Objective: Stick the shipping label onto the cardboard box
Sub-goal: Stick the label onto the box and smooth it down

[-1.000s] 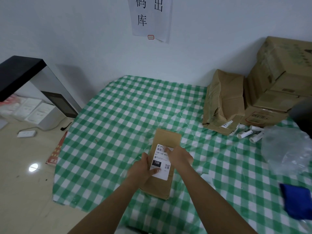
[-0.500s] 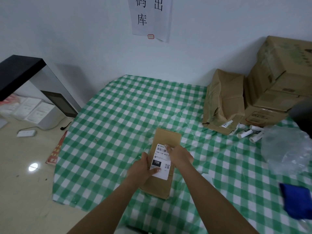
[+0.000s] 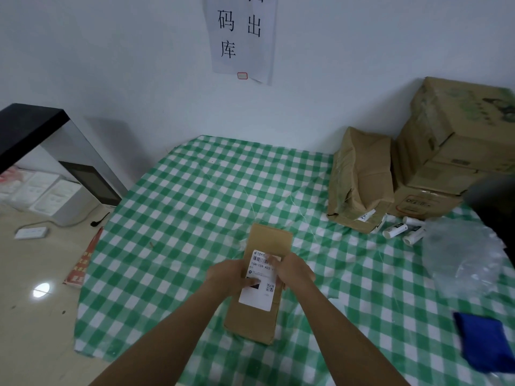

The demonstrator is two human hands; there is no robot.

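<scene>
While your hands press on it, the label (image 3: pixel 260 280) already lies flat on the top face of the box (image 3: pixel 257 285), covering its middle and reaching toward the far end. Your left hand (image 3: pixel 228 277) rests against the box's left edge with the thumb laid across the label's lower part; your right hand (image 3: pixel 292 270) sits at the right edge with a fingertip on the barcode strip. Neither hand grips anything; both are flattened and pushing down. Placement looks done, I judge; what remains is smoothing the near end and corners, which no finger covers, and then letting go.

The box lies lengthwise away from you on the bench (image 3: pixel 195 207), which wears a green-and-white checked cloth. At the far right stand bigger cartons (image 3: pixel 451 151) and a crumpled brown parcel (image 3: pixel 362 179), with small white tubes (image 3: pixel 398 229) just beside them. Clear plastic wrap (image 3: pixel 462 254) and a blue cloth (image 3: pixel 485 341) lie to your right. A paper sign (image 3: pixel 241 37) hangs on the white wall; pale tiled floor shows on the left.
</scene>
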